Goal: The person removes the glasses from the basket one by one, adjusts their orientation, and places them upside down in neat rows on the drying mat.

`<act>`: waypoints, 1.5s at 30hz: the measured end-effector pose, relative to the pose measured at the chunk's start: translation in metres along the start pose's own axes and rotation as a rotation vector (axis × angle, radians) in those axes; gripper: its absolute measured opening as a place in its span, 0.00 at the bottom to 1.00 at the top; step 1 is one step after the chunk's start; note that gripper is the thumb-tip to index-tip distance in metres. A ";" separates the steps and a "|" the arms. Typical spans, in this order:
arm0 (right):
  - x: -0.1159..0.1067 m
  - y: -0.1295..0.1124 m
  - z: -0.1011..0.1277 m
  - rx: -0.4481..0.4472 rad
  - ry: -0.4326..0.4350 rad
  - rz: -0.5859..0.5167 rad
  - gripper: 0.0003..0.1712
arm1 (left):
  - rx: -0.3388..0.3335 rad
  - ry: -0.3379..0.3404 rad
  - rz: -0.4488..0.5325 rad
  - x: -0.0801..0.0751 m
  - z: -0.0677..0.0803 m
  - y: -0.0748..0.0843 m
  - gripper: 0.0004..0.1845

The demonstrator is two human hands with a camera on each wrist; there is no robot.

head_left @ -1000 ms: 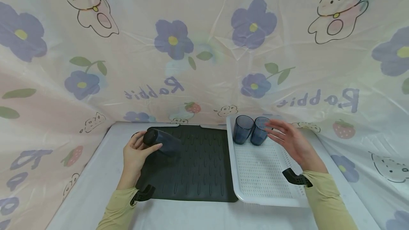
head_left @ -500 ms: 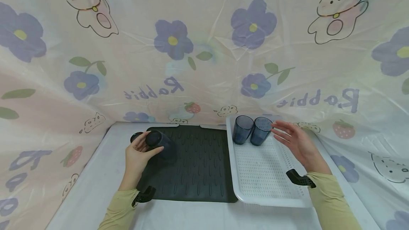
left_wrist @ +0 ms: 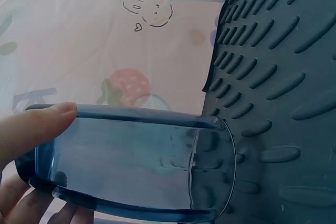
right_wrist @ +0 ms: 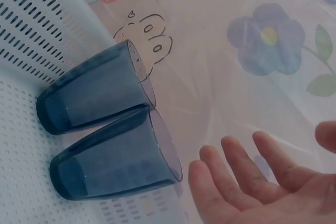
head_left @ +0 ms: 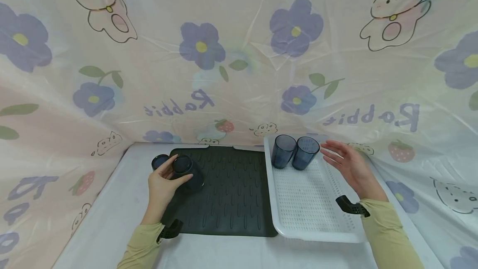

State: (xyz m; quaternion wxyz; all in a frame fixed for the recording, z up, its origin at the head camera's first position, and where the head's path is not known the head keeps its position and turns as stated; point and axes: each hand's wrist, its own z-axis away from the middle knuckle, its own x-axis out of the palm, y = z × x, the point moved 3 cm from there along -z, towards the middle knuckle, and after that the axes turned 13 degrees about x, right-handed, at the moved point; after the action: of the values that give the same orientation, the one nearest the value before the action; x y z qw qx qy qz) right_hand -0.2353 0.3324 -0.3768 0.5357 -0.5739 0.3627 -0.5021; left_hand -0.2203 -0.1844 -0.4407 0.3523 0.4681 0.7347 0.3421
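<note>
My left hand (head_left: 161, 188) grips a blue-tinted drinking glass (head_left: 191, 177) near its base, bottom up, with the rim down at the dark ribbed mat (head_left: 231, 194). In the left wrist view the thumb lies on one side of this glass (left_wrist: 126, 156) and the fingers are behind it. Just beyond the hand shows the round end of another dark glass (head_left: 159, 160), mostly hidden. My right hand (head_left: 349, 169), fingers extended and holding nothing, hovers right of two blue glasses (head_left: 284, 151) that stand rim up, side by side, in the white basket (head_left: 276, 219).
The perforated basket stands right against the mat's right edge, its glasses in the far left corner. A white tabletop (head_left: 216, 252) runs along the front. Behind and at both sides hangs a printed plastic curtain (head_left: 246, 78) with flowers and rabbits.
The glass in my left hand has turned from lying aslant to nearly upright, bottom up. The other glass behind that hand has come into view. My right hand has drawn rightward from the basket's glasses.
</note>
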 end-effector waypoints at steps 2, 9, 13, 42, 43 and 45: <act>-0.001 -0.001 -0.001 -0.003 0.000 -0.004 0.23 | 0.005 -0.001 -0.009 0.001 0.000 0.006 0.39; -0.002 -0.004 -0.005 -0.014 -0.002 -0.020 0.21 | 0.041 -0.002 -0.055 0.001 0.002 0.035 0.38; -0.003 -0.004 -0.008 0.002 0.023 0.015 0.21 | 0.040 -0.003 -0.062 0.002 0.003 0.033 0.38; -0.014 0.002 -0.029 0.070 0.087 0.095 0.26 | 0.032 0.005 -0.046 0.010 0.002 -0.013 0.36; -0.014 0.003 -0.030 0.074 0.090 0.102 0.27 | 0.029 0.003 -0.046 0.011 0.002 -0.012 0.36; -0.014 0.004 -0.032 0.084 0.098 0.115 0.28 | 0.021 -0.002 -0.048 0.012 0.002 -0.011 0.36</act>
State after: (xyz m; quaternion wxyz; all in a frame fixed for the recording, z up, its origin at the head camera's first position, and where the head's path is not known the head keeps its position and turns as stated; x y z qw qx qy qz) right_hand -0.2690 0.3369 -0.3863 0.5689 -0.5038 0.3994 -0.5128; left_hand -0.2273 -0.1770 -0.4533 0.3563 0.4546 0.7488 0.3252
